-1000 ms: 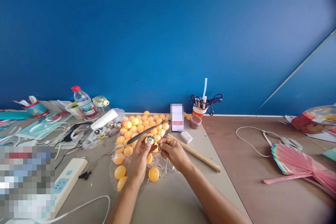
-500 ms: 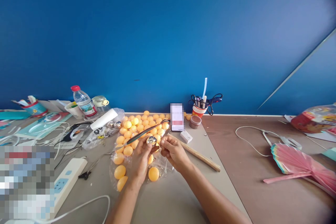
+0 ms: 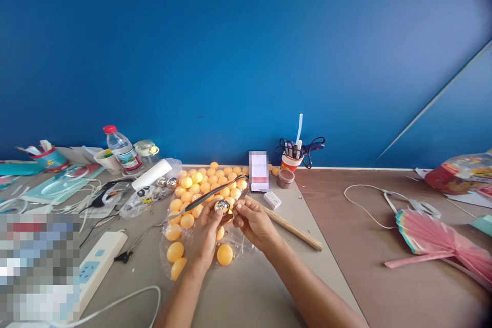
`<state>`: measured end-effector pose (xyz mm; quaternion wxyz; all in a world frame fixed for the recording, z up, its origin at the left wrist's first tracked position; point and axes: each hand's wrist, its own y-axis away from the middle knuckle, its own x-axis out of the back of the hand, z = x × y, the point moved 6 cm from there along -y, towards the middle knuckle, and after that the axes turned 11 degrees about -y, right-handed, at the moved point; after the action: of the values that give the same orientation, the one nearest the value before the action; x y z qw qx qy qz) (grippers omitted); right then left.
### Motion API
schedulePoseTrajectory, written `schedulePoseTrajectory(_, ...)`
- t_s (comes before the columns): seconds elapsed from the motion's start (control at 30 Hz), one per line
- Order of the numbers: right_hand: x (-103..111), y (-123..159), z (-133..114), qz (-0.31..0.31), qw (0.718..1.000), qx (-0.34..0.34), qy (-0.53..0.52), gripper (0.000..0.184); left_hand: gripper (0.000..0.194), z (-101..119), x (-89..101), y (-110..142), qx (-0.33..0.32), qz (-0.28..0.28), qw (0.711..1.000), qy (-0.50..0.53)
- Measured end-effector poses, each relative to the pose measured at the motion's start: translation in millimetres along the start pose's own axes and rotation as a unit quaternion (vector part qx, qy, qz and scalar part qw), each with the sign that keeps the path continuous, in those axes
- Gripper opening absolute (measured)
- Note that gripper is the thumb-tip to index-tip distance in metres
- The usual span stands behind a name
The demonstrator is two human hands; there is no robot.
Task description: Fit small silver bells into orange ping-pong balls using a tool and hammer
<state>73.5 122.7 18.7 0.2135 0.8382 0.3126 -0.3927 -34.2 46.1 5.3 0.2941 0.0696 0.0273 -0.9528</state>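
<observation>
The bottle [image 3: 125, 152], red-capped and upright, stands at the rear left of the worktop [image 3: 246, 294]. To its right, a white roll [image 3: 152, 174] lies by a clear plastic bag. The left hand [image 3: 205, 230] pinches a shiny silver ball [image 3: 222, 207] between its fingers, above the many orange balls [image 3: 175, 251]. The right hand [image 3: 254, 221] is just beside it, thumb and index fingertips pressed together; whether they grip anything cannot be told. Further right lie a wooden stick [image 3: 294, 229], a small white box [image 3: 272, 200] and a round tub [image 3: 285, 178].
</observation>
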Motion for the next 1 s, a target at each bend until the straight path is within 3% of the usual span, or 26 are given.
schedulePoseTrajectory(0.13, 2.0, 1.1, 3.4, -0.004, 1.0, -0.026, 0.006, 0.04, 0.041, -4.2, -1.2, 0.1, 0.031, -0.016, 0.999, 0.01)
schedulePoseTrajectory(0.47, 2.1, 0.6, 4.6, 0.002, 1.0, -0.007, 0.027, 0.041, 0.048, -0.1, -1.1, 0.8, 0.002, -0.016, 0.999, -0.043)
schedulePoseTrajectory(1.0, 7.0, 0.1, 3.6, -0.015, 0.997, -0.053, 0.049, 0.04, 0.047, 4.7, -1.6, 4.8, 0.018, -0.009, 0.997, -0.069)
